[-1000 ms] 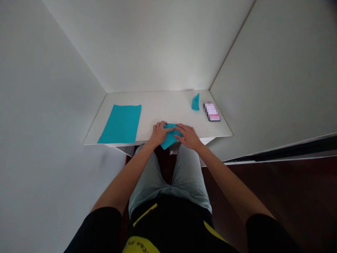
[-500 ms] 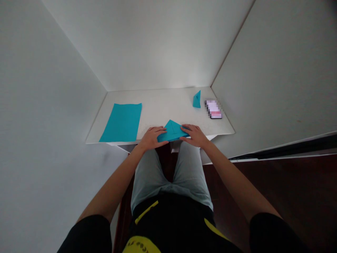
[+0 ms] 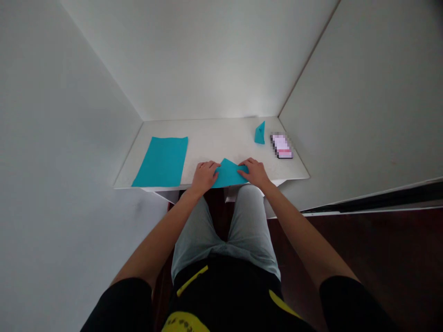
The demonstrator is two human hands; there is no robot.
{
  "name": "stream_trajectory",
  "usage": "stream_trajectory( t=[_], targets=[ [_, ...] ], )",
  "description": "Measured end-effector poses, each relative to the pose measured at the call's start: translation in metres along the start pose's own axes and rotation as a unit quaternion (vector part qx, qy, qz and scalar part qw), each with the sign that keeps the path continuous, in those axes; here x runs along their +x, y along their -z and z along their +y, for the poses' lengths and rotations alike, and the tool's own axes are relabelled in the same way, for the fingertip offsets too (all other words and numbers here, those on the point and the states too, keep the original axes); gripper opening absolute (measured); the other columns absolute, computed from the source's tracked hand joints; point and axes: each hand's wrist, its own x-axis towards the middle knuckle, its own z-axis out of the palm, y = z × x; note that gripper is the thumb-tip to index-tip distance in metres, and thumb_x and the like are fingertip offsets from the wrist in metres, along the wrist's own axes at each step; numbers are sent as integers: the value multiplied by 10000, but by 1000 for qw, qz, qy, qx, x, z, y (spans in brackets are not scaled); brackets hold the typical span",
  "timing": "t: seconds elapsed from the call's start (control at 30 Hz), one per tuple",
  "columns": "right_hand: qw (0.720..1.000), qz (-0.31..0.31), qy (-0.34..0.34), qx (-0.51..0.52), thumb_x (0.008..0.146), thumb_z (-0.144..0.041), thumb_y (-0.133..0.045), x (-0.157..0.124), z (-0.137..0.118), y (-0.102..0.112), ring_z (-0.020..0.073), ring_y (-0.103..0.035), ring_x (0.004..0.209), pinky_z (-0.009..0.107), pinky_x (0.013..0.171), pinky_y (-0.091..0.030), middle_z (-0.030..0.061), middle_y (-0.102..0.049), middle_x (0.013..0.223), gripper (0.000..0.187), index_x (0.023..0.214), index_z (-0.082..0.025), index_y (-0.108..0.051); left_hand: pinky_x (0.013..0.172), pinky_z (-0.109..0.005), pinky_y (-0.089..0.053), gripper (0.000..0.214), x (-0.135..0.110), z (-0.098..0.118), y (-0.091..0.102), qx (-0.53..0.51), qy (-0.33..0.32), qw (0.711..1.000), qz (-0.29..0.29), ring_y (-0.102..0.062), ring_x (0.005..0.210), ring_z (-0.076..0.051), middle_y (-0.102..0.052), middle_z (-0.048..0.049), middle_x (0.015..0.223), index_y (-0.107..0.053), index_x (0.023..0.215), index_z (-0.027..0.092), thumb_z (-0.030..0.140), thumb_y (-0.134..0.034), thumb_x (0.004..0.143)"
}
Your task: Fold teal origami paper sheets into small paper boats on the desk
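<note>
A folded blue paper [image 3: 228, 174] with a pointed top lies at the front edge of the white table, its lower side reaching the edge. My left hand [image 3: 205, 175] grips its left end, fingers curled over it and thumb along the near side. At the other end, my right hand [image 3: 255, 172] pinches the paper between thumb and fingers. Parts of both paper ends are hidden under the hands.
To the left lies a flat blue sheet [image 3: 161, 161] on the white table [image 3: 214, 136]. A small folded blue paper piece [image 3: 260, 133] stands at the back right, beside a phone [image 3: 281, 145] with a blurred screen. White walls [image 3: 211, 60] close in the table's back and sides.
The paper's near flap, earlier showing crease lines and layered edges, now looks like one plain surface reaching slightly lower. My left hand has shifted a little up and right.
</note>
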Motion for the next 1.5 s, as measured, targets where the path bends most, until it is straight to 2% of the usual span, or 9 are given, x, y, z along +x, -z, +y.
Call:
stream_trajectory(
  t=[0.17, 0.3, 0.4, 0.5, 0.83, 0.97, 1.17, 1.37, 1.5],
  targets=[
    [995, 91, 8, -50, 1040, -282, -632, -15, -20, -5, 356, -616, 1289, 507, 1085, -449, 179, -647, 1477, 421, 1454, -218, -675, 1241, -473, -423, 454, -26, 37, -22, 33, -72, 997, 6, -565, 1499, -285, -640, -116, 1584, -639, 1518, 209, 275, -475, 1099],
    [992, 57, 110, -30, 1054, -174, -512, -30, -37, -20, 315, -552, 1456, 510, 1210, -421, 130, -585, 1620, 501, 1536, -253, -625, 1324, -485, -339, 620, -39, 47, -38, 45, -56, 997, -2, -376, 1644, -312, -479, -152, 1720, -500, 1637, 120, 434, -471, 1103],
    [987, 10, 163, 11, 1109, -320, -474, -41, -41, -36, 297, -486, 1559, 531, 1292, -384, 128, -522, 1693, 583, 1683, -219, -454, 1377, -494, -250, 707, -40, 43, -40, 45, -56, 997, -29, -307, 1676, -314, -432, -158, 1747, -453, 1662, 88, 432, -553, 1052],
    [989, 6, 150, 15, 1123, -486, -467, -52, -32, -43, 320, -406, 1626, 571, 1336, -326, 158, -451, 1737, 686, 1725, -170, -372, 1390, -514, -216, 793, -40, 36, -38, 45, -57, 997, -39, -258, 1694, -315, -325, -142, 1799, -391, 1700, 105, 419, -608, 1005],
    [993, -8, 110, -50, 994, -588, -684, -62, 18, -23, 368, -369, 1642, 617, 1349, -259, 199, -359, 1772, 961, 1754, -154, -287, 1398, -546, -144, 882, -58, 6, -27, 88, 21, 996, -28, -228, 1701, -329, -260, -202, 1808, -240, 1749, 68, 386, -584, 1002],
    [993, 3, 98, -61, 1019, -501, -658, -61, 14, -24, 351, -410, 1621, 604, 1335, -288, 183, -421, 1748, 848, 1735, -176, -342, 1394, -551, -173, 772, -55, 3, -25, 86, 20, 996, -24, -290, 1682, -323, -316, -191, 1790, -331, 1727, 91, 394, -525, 1044],
    [994, 26, 84, -64, 1016, -311, -650, -63, 6, -14, 319, -562, 1501, 556, 1244, -396, 124, -573, 1653, 605, 1609, -243, -545, 1385, -566, -234, 716, -53, -8, -22, 78, -2, 996, -32, -378, 1646, -310, -422, -173, 1745, -439, 1680, 124, 201, -556, 978],
    [995, -11, 78, -65, 959, -182, -675, -56, 5, 4, 304, -680, 1339, 498, 1092, -474, 67, -714, 1507, 447, 1394, -279, -717, 1367, -496, -313, 600, -62, -6, -10, 73, 0, 997, -22, -508, 1566, -267, -481, -130, 1720, -660, 1509, 198, 74, -549, 933],
    [997, -10, 71, -36, 997, -232, -652, -51, 7, 12, 303, -724, 1248, 494, 1068, -476, 55, -801, 1349, 283, 1237, -289, -790, 1243, -506, -474, 462, -61, -5, 2, 3, 27, 1000, 9, -652, 1386, -289, -669, -83, 1549, -787, 1326, 279, 110, -609, 935]
  ],
)
